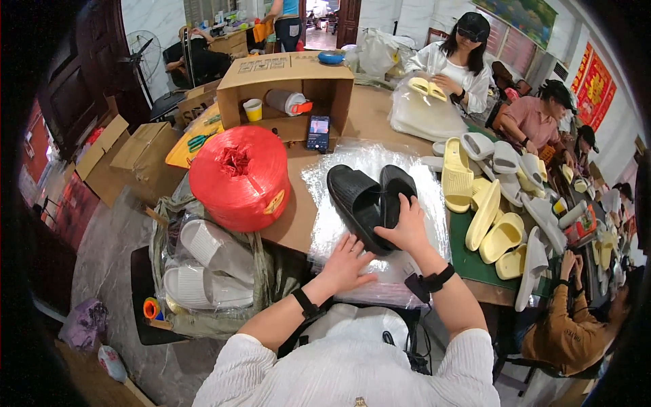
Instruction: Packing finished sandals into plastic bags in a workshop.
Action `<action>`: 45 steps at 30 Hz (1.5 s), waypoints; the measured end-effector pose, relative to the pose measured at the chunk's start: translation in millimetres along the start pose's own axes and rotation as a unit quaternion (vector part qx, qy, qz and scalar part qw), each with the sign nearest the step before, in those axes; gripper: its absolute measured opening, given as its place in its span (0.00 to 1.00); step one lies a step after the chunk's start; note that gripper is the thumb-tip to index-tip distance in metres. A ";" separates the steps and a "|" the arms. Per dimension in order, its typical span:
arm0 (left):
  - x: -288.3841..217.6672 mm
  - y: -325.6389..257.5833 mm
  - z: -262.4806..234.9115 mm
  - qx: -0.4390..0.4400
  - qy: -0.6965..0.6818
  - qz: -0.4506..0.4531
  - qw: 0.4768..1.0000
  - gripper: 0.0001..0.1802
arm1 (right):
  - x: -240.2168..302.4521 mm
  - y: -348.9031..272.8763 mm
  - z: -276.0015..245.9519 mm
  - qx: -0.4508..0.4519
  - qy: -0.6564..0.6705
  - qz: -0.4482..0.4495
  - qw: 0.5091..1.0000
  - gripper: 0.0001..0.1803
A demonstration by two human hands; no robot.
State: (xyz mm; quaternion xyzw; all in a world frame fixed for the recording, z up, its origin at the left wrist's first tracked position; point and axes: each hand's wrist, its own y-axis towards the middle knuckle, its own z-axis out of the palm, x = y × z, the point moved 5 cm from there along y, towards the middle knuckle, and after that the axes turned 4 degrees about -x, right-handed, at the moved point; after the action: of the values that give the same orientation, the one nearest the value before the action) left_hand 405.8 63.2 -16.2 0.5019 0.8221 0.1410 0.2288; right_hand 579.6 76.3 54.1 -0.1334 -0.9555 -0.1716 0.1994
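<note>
Slippers (352, 195), black, one pair, atop clear plastic bags (325, 227); left hand (346, 264) spread, right hand (409, 229) touching the pair, grip unclear; slick film could let it skid.

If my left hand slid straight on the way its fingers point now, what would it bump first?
Most likely the left of the two black, open-backed, rubbery-looking slippers: your left hand angles toward its near edge, though any gap between them is unclear.
</note>
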 end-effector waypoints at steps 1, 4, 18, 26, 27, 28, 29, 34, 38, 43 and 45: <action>0.8 1.3 0.4 -0.001 -0.002 0.001 1.000 0.33 | -4.3 0.2 3.6 -0.005 -0.008 0.010 1.000 0.55; 0.0 1.1 -4.2 -0.008 -0.013 0.006 1.000 0.33 | -12.6 0.6 -3.4 -0.069 0.024 -0.053 0.996 0.49; 2.2 -0.2 -2.5 0.004 -0.009 -0.004 1.000 0.30 | -10.0 55.0 21.2 -0.027 -0.108 0.017 0.994 0.47; 1.5 -0.7 -5.8 0.006 -0.020 -0.007 1.000 0.31 | 13.4 74.7 59.5 -0.052 -0.066 -0.025 0.996 0.19; 1.4 0.1 -6.2 0.008 -0.019 -0.011 1.000 0.31 | 5.2 75.8 56.0 -0.052 -0.067 -0.025 0.996 0.19; 1.6 0.7 -5.5 0.008 -0.019 -0.009 1.000 0.31 | -3.9 76.5 49.9 -0.065 -0.038 -0.027 0.997 0.19; 0.7 3.1 -3.5 0.001 -0.020 0.004 1.000 0.31 | -16.1 77.3 42.6 -0.080 -0.010 -0.027 0.996 0.19; 4.0 -0.4 -1.9 -0.008 -0.016 0.003 1.000 0.33 | -50.4 54.5 6.4 -0.141 0.042 0.020 0.989 0.19; 0.8 2.7 -6.8 0.020 -0.030 -0.004 0.999 0.36 | -57.7 -4.7 -43.6 -0.178 0.177 0.046 0.967 0.16; 7.5 4.5 -7.5 0.097 -0.048 -0.012 0.994 0.40 | -58.6 -97.7 -82.8 -0.167 0.319 0.032 0.932 0.15; 13.5 7.0 -9.9 0.121 -0.048 -0.001 0.991 0.41 | -72.0 -134.6 -90.4 -0.144 0.340 0.091 0.925 0.20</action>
State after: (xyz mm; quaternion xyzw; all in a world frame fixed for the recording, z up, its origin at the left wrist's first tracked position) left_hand 400.7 78.4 -7.7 0.5311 0.8218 0.0154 0.2057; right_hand 630.0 -93.4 64.4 -0.1807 -0.7792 -0.3232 0.5057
